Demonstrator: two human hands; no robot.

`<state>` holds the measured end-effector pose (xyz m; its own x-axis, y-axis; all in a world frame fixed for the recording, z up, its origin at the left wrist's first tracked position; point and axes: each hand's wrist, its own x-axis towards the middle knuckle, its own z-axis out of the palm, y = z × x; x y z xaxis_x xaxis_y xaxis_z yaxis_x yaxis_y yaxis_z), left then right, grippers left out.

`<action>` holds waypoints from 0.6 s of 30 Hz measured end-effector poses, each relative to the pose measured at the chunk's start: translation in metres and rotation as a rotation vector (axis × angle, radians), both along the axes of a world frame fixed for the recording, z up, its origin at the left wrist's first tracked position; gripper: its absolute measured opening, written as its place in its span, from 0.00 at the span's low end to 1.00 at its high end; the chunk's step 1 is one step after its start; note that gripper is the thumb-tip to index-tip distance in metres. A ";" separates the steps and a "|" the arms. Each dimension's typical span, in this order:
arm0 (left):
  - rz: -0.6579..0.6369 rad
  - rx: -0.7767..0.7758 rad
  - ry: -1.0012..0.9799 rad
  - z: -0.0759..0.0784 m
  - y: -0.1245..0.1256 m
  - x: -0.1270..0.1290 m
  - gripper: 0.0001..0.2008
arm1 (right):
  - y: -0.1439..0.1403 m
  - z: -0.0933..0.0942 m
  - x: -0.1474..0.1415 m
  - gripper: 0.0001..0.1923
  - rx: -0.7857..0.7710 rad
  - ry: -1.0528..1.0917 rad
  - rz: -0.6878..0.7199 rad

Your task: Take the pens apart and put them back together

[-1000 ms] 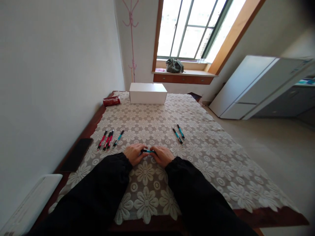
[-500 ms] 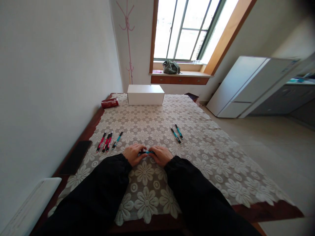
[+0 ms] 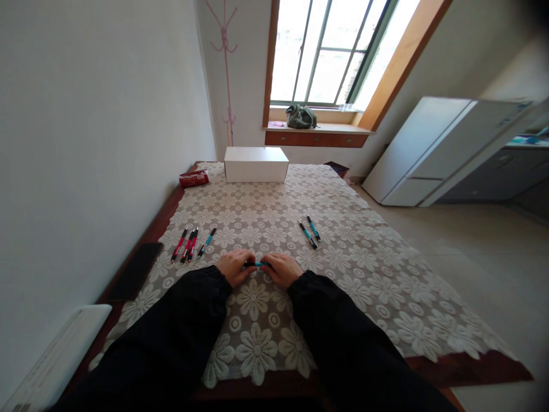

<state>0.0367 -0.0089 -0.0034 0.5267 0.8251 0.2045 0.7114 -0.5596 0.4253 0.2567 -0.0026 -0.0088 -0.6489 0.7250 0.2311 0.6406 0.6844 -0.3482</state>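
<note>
A teal and black pen (image 3: pixel 258 264) lies crosswise between my two hands, low over the lace tablecloth. My left hand (image 3: pixel 235 267) grips its left end, fingers closed. At the other end, my right hand (image 3: pixel 281 269) holds it the same way; the fingers hide both tips. To the left, three red and black pens (image 3: pixel 187 245) lie side by side, with a teal pen (image 3: pixel 207 243) just right of them. Two more teal pens (image 3: pixel 310 232) rest on the cloth to the right, beyond my right hand.
A white box (image 3: pixel 256 166) stands at the table's far end, with a red packet (image 3: pixel 194 178) left of it. Along the left edge lie a dark flat object (image 3: pixel 135 272) and a white object (image 3: pixel 64 355). The lace tablecloth (image 3: pixel 253 346) covers the table.
Both hands keep their hold on the teal pen with almost no movement. The whole view has shifted slightly; the other pens stay where they lie.
</note>
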 end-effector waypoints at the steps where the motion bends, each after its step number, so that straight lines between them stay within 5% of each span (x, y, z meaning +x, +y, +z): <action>1: -0.006 0.005 0.006 0.000 0.000 0.000 0.10 | 0.000 0.000 0.000 0.07 0.001 0.001 0.002; 18: -0.033 0.029 0.012 -0.001 0.000 0.000 0.11 | 0.000 -0.001 0.000 0.08 0.002 0.012 0.005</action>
